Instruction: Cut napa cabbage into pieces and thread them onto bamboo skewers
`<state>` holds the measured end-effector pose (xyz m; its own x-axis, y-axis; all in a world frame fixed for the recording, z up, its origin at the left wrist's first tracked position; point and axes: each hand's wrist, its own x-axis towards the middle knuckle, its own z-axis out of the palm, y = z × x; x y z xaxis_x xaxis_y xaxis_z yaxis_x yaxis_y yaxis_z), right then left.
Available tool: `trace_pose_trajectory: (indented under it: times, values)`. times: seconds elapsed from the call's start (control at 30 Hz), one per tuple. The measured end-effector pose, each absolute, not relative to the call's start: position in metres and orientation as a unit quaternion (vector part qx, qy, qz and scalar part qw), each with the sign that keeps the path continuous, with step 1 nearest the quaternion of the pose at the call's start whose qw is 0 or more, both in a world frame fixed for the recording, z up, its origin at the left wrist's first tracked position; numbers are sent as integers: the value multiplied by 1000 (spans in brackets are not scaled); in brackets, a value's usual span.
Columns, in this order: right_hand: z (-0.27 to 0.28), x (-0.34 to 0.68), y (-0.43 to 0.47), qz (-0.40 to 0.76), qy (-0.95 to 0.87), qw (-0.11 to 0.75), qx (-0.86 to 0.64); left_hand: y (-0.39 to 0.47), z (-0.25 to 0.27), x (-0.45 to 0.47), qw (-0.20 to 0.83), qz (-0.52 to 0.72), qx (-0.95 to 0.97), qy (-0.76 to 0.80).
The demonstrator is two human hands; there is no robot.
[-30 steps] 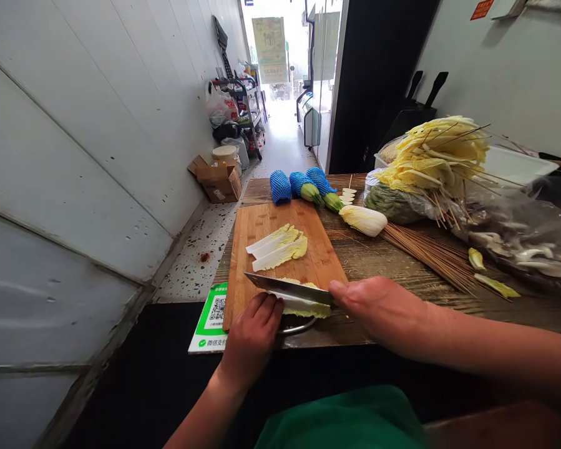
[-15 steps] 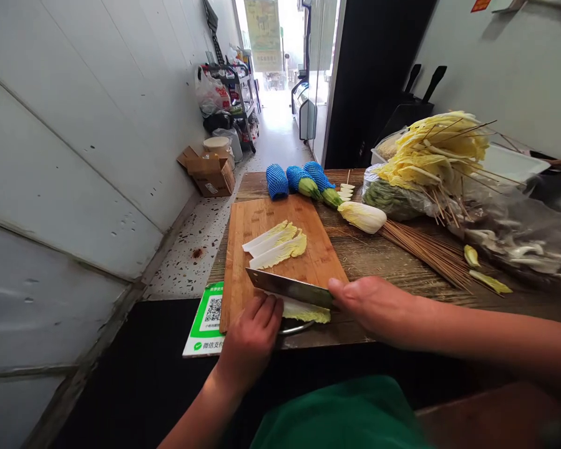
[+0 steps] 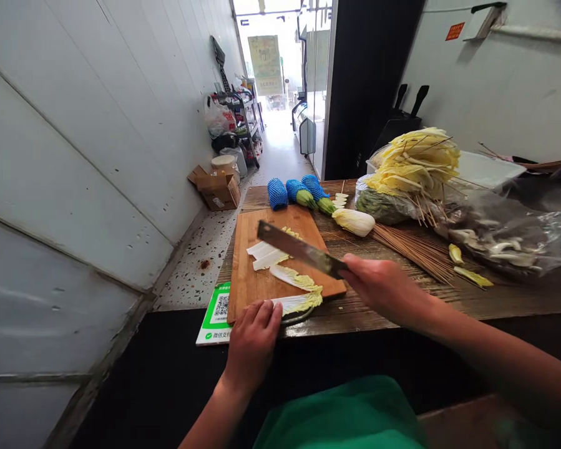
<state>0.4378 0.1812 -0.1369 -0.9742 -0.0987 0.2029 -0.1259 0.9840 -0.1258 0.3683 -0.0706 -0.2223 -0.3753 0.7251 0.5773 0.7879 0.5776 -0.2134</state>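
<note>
My right hand is closed round the handle of a kitchen knife with a broad blade. The blade is raised over the wooden cutting board, pointing left and partly covering the cut cabbage pieces behind it. My left hand lies at the board's near edge, fingers together, pressing down the end of a strip of Chinese cabbage leaf. Just beyond it lies another leaf strip, apart from the first. Farther back, white cabbage pieces rest side by side.
Squash in blue foam nets lie behind the board. To the right are a small Chinese cabbage, a bundle of bamboo skewers, skewered cabbage leaves and a plastic bag of mushrooms. A green QR-code sign sticks out under the board.
The knife has risen off the leaf at the near edge. That leaf now lies as two separate strips, one shifted away from me. My left hand still presses the nearer one.
</note>
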Motion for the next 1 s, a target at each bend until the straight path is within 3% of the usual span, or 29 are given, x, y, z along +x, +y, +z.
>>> trace_pose_trajectory:
  times: [0.13, 0.4, 0.63, 1.0]
  values:
    - [-148, 473, 216, 12, -984, 171, -42, -63, -222, 369, 318, -48, -456, -830]
    - [-203, 502, 257, -81, -980, 87, -160, -55, -220, 363, 306, -54, -472, -825]
    - [-236, 481, 268, -81, -976, 99, -178, -56, -224, 361, 285, -82, -475, -829]
    - [-197, 454, 240, -89, -979, 74, -166, -59, -230, 358, 286, -105, -484, -820]
